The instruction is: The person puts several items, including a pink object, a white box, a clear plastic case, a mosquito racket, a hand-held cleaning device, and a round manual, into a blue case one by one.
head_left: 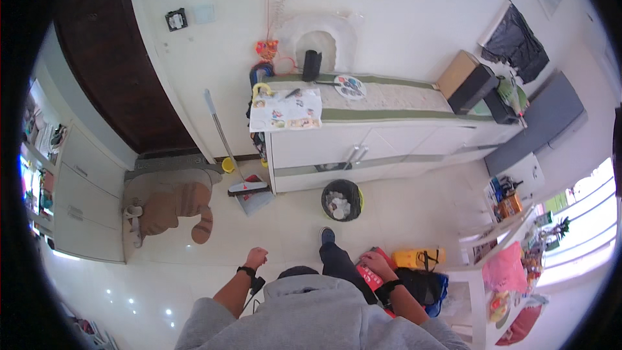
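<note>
My left hand (256, 258) hangs over the tiled floor with its fingers curled in, and nothing shows in them. A black strap circles that wrist, with a small black device and a cable beside it. On the other side, my right hand (376, 263) appears over a red bag (369, 278), its fingers slightly apart. Whether it touches the bag cannot be made out. A black band (385, 290) is on the right wrist. One dark shoe (327, 236) points forward, below a trash bin (342, 201) lined with a black bag and holding crumpled white waste.
A long white cabinet (311, 155) stands along the wall, with a box (463, 81) on top. A broom (223, 133) and dustpan (256, 201) stand left of it. A brown cat-shaped mat (172, 210) lies by the dark door (116, 58). A yellow bag (411, 258) sits at right.
</note>
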`<state>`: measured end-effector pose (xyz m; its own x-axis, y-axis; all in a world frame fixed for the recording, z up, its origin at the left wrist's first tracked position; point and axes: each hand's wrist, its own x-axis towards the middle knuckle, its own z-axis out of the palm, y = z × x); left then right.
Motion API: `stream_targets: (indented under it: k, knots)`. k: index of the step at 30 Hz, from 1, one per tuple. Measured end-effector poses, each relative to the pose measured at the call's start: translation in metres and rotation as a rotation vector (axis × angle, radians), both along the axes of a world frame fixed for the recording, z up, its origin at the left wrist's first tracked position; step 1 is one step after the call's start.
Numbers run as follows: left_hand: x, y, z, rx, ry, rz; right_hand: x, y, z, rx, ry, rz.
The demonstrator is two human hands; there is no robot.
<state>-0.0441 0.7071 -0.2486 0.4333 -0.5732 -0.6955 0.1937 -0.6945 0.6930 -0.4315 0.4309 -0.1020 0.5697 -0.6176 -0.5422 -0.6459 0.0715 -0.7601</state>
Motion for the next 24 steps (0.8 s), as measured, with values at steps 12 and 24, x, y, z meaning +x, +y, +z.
stream_targets:
  k: [12,24]
  knots:
    - [0.029,-0.173,0.089,0.068,0.010,-0.067,-0.077,-0.098,-0.167,-0.235,-0.166,-0.027]
    - [0.116,-0.441,0.241,-0.513,-0.507,-0.045,-0.123,-0.113,-0.186,-0.435,0.406,0.256]
